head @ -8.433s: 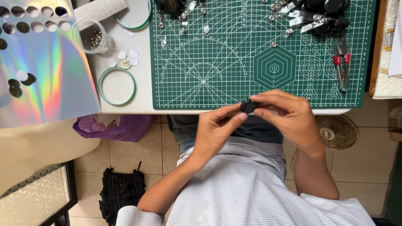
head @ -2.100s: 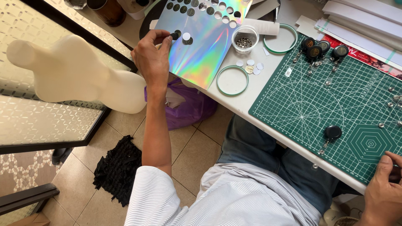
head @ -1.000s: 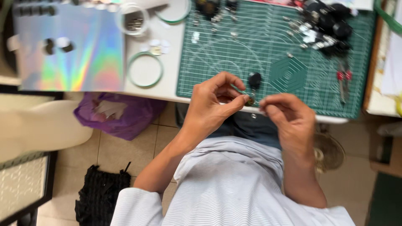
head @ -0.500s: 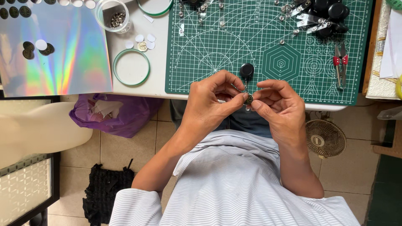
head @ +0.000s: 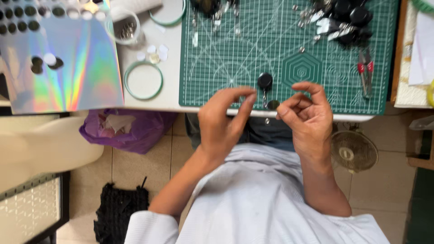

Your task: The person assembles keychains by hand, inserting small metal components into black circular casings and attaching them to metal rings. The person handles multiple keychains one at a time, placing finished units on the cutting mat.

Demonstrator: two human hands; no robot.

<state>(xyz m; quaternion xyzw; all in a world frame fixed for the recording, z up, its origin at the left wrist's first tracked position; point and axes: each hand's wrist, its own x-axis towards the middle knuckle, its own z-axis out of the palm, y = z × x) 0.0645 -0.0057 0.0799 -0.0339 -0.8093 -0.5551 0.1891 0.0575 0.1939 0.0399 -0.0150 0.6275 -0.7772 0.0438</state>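
Note:
My left hand (head: 224,119) hovers at the near edge of the green cutting mat (head: 235,58), fingers spread and holding nothing. Beside it, my right hand (head: 307,113) is curled, thumb and forefinger pinched at a small dark disc (head: 273,105) by the table edge. A black round badge reel (head: 265,81) lies on the mat just above and between the two hands, with a short metal clip hanging from it. A small metal bit (head: 267,120) shows just below the table edge between the hands.
A holographic sheet (head: 68,58) with punched round holes lies at left, next to a clear cup (head: 124,28), small white discs (head: 153,52) and two green rings (head: 143,80). More black reels (head: 343,18) and red-handled pliers (head: 365,72) sit at right. A purple bag (head: 131,129) and a fan (head: 354,151) are on the floor.
Earlier my left hand reached to the holographic sheet, then came back to pinch a small piece together with my right hand. Now my left hand has let go and spread its fingers.

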